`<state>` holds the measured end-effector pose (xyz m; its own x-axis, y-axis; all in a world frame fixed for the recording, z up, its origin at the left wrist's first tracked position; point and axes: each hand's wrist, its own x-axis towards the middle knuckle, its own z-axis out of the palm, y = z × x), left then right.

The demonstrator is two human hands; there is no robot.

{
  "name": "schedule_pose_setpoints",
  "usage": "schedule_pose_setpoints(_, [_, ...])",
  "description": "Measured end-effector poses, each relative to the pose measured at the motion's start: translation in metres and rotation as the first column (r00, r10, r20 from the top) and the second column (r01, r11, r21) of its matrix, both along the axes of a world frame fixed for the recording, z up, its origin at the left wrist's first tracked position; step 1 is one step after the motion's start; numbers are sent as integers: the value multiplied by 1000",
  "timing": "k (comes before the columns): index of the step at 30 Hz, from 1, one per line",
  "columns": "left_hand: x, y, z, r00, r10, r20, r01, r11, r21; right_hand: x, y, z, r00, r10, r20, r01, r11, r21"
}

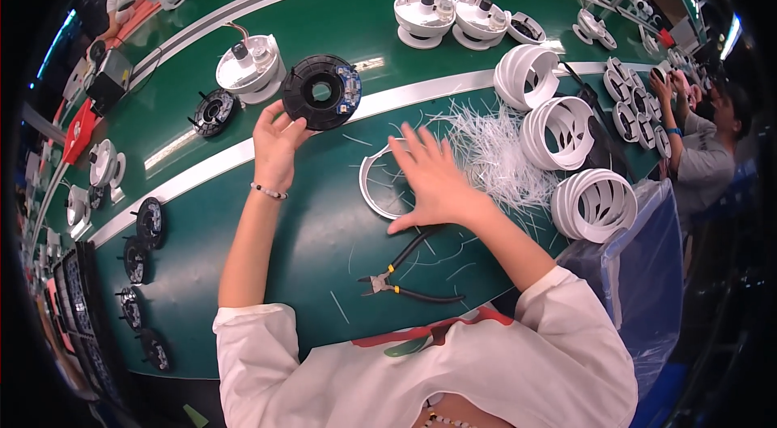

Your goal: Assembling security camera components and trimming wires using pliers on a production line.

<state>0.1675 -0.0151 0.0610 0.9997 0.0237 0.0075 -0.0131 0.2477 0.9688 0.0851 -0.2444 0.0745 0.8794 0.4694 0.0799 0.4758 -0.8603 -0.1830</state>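
Now, left hand pinching the black round part at its rim, by the belt's silver rail; right hand spread flat on the white ring; pliers near, white plastic strands beside, 3 white ring stacks behind.

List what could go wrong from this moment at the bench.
The left hand grips the black disc only by its rim at the belt edge; it might slip. The right hand presses flat on the white ring, which could flex. The open pliers lie close under that forearm.
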Motion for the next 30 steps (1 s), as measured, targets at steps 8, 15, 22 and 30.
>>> schedule_pose_setpoints(8, [-17, -11, 6, 999, -32, 32, 31, 999, 17, 12, -9, 11, 984, -176, -31, 161, 800, 577])
schedule_pose_setpoints(15, [-46, -51, -4, 983, -181, 25, 182, 980, -85, 30, 17, 12, 973, -212, -86, 194, 563, 804])
schedule_pose_setpoints(22, [-43, -38, 9, 764, -644, 40, 418, 447, -791, 18, 26, 12, 996, -84, -40, 84, 632, 771])
schedule_pose_setpoints(30, [-42, -40, 7, 868, -476, -144, 225, 634, -740, 15, 37, 16, 995, 92, 33, -86, 653, 752])
